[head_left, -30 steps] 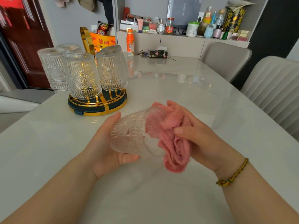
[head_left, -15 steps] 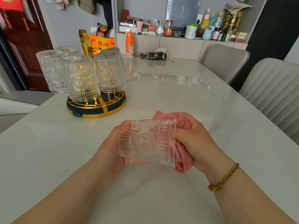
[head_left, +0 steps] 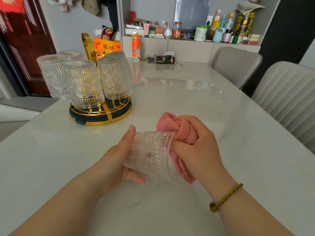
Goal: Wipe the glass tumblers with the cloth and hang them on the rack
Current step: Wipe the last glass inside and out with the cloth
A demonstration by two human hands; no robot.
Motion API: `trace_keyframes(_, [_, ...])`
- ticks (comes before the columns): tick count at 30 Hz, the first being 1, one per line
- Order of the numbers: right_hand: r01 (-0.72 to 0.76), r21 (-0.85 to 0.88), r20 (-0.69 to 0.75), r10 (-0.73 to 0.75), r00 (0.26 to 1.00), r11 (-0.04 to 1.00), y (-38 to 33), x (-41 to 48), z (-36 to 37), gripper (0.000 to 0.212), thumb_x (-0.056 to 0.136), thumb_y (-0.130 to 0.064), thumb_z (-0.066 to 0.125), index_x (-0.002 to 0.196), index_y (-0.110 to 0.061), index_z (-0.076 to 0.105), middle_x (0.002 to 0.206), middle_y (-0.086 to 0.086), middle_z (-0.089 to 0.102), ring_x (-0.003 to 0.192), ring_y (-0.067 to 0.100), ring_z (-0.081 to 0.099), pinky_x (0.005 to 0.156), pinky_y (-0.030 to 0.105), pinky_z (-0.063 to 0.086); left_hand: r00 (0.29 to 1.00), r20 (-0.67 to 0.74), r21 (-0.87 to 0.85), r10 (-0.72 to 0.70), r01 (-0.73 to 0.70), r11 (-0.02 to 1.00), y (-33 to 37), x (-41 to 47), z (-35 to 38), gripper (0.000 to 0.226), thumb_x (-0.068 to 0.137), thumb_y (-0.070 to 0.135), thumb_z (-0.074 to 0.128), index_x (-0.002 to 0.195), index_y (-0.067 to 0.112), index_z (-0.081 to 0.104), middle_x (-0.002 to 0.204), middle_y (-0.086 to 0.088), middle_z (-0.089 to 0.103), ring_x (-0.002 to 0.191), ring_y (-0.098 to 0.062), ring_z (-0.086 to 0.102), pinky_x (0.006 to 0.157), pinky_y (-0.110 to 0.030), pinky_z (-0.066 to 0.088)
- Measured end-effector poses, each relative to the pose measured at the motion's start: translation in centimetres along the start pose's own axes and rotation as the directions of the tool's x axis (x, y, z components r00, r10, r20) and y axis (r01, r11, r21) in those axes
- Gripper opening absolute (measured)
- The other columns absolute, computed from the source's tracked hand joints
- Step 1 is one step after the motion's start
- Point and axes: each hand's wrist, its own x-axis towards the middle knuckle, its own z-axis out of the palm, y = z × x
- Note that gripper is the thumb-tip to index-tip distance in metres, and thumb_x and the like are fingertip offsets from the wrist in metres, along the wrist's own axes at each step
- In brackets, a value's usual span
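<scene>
Left hand [head_left: 117, 160] grips tumbler [head_left: 150, 154] sideways; right hand [head_left: 196, 147] presses pink cloth [head_left: 179, 128] at its rim.

Tumbler held just above the table [head_left: 187, 92], near centre, thumb on top, fingers under. Right hand closed around bunched cloth at the open mouth. Four tumblers hang inverted on the rack [head_left: 100, 114], far left. Judgement: embossed glass is rigid, fragile, fairly heavy; ribbing aids grip. Best held round the body, not the thin rim.

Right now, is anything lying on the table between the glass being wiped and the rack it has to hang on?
Nothing visible. Bare white table separates the clear patterned glass tumbler from the round gold wire rack. Four upturned tumblers already hang there, crowding it.
</scene>
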Motion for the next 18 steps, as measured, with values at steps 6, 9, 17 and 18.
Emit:
trace_keyframes(6, [-0.257, 0.335, 0.072, 0.248, 0.966, 0.907, 1.3, 0.6, 0.7, 0.022, 0.077, 0.007, 0.06, 0.082, -0.014, 0.063, 0.058, -0.006, 0.065, 0.055, 0.011, 0.06, 0.053, 0.018, 0.049, 0.941, -0.208, -0.06, 0.266, -0.284, 0.957, -0.4, 0.6, 0.5, 0.016, 0.085, 0.041, 0.05, 0.085, 0.028, 0.06, 0.069, 0.013, 0.07, 0.059, 0.002, 0.065, 0.048, -0.021, 0.052])
trace_keyframes(9, [-0.407, 0.49, 0.167, 0.375, 0.912, 0.771, 2.3, 0.8, 1.0, 0.018, 0.08, 0.002, 0.058, 0.083, -0.014, 0.066, 0.071, -0.001, 0.07, 0.068, 0.013, 0.066, 0.063, 0.022, 0.054, 0.918, -0.196, 0.05, 0.345, -0.342, 0.938, -0.4, 0.7, 0.2, 0.028, 0.069, 0.05, 0.06, 0.094, 0.037, 0.055, 0.077, 0.018, 0.068, 0.065, 0.007, 0.064, 0.051, -0.015, 0.051])
trace_keyframes(17, [0.013, -0.005, -0.007, -0.013, 1.0, 1.0, 0.3, 0.1, 0.0, 0.038, 0.071, 0.01, 0.063, 0.071, -0.028, 0.058, 0.043, -0.012, 0.057, 0.039, 0.0, 0.049, 0.039, 0.008, 0.037, 0.998, -0.034, -0.087, -0.052, 0.049, 0.995, -0.2, 0.4, 0.1, 0.056, 0.069, 0.063, 0.036, 0.089, 0.02, 0.066, 0.077, -0.002, 0.074, 0.062, -0.019, 0.069, 0.049, -0.032, 0.057])
trace_keyframes(18, [0.014, -0.027, -0.032, -0.015, 0.999, 1.0, 0.8, 0.3, 0.1, 0.038, 0.069, 0.009, 0.064, 0.071, -0.028, 0.058, 0.047, -0.014, 0.059, 0.043, -0.002, 0.05, 0.043, 0.006, 0.039, 0.998, -0.048, -0.1, -0.03, 0.025, 0.995, -0.3, 0.5, 0.2, 0.05, 0.073, 0.058, 0.039, 0.088, 0.019, 0.066, 0.076, -0.002, 0.073, 0.062, -0.016, 0.069, 0.05, -0.031, 0.057])
